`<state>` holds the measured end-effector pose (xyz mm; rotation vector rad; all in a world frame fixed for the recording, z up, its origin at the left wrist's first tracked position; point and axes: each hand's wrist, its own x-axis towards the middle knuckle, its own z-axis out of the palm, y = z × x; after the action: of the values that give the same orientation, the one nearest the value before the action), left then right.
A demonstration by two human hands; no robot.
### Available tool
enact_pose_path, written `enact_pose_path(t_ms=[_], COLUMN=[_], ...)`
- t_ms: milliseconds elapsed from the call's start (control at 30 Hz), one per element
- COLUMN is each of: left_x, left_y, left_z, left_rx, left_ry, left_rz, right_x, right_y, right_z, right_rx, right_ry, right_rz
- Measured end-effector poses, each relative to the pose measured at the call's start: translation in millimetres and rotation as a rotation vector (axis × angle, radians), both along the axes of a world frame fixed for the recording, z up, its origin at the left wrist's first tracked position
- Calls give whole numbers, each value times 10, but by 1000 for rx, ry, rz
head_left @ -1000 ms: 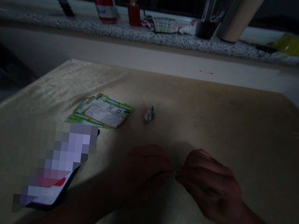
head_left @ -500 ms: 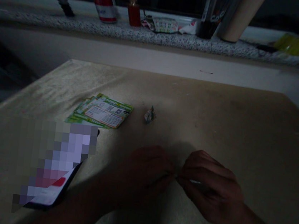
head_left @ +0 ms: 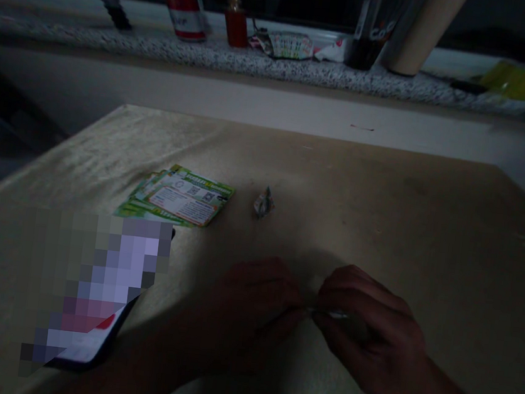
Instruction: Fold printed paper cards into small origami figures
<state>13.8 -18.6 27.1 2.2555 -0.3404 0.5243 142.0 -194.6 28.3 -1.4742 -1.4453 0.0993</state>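
Nearest you: your left hand and right hand, low over the desk. Their fingertips meet, both pinching a small pale scrap between them; it is too dark to identify further.
Left of them: a phone, lying flat, screen lit.
Further back: a fanned stack of green cards; to its right, apart, a small folded paper piece.
Farthest: a stone ledge bearing a red can, a red lighter, a dark cup and a cardboard tube.
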Motion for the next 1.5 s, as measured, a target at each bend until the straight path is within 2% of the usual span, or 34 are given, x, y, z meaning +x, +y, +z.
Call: enact_pose_path(t_ms=[400,600,800,1133,1400,1500], left_x=[27,30,34,26,-9,22], left_y=[-6,-14,-34,-73,-71,-58], left_z=[-21,-70,-38,-89,-104,-134], left_rx=[-48,-2,22,37,21,-3], left_ry=[-7,-47,-49,-80,-17,-35], left_rz=[32,30,35,70,14,51], right_x=[20,13,14,-2,-5,-7], right_y=[0,-7,4,1,-65,-46], right_z=[-31,-20,-13,-29,-57,-63], right_rx=[-15,-14,9,-28,-73,-72], right_ry=[16,-4,-12,-3,15,6], right_rz=[-26,-18,-22,-15,-63,-68])
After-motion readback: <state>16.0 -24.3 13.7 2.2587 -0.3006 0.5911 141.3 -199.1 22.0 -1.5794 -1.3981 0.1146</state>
